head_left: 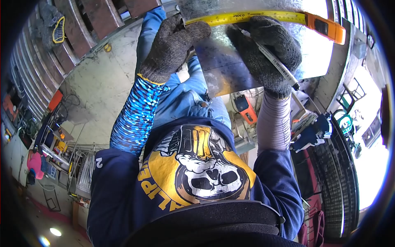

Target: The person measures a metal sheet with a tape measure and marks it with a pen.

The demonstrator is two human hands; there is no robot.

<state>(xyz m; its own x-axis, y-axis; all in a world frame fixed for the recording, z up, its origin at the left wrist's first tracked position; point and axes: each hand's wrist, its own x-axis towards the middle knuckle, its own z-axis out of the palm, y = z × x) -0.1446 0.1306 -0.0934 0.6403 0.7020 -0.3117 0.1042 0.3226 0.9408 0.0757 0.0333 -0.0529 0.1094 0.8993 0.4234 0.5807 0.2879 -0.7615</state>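
A shiny metal sheet (224,68) lies in front of me at the top of the head view. Across it stretches the yellow blade of a tape measure (329,28), whose orange case rests at the sheet's right side. My left hand (170,47), in a dark grey knit glove, pinches the blade's left end at the sheet's edge. In a matching glove, my right hand (273,51) holds a white marker (273,61), its tip pointing up-left towards the blade. The right fingers are bent just below the blade; their undersides are hidden.
Metal slats (66,26) with a grey glove (49,26) on them stand at the upper left. An orange-and-black tool (245,109) lies below the sheet. A person in pink (36,161) is at the far left. Dark racks (333,177) stand at the right.
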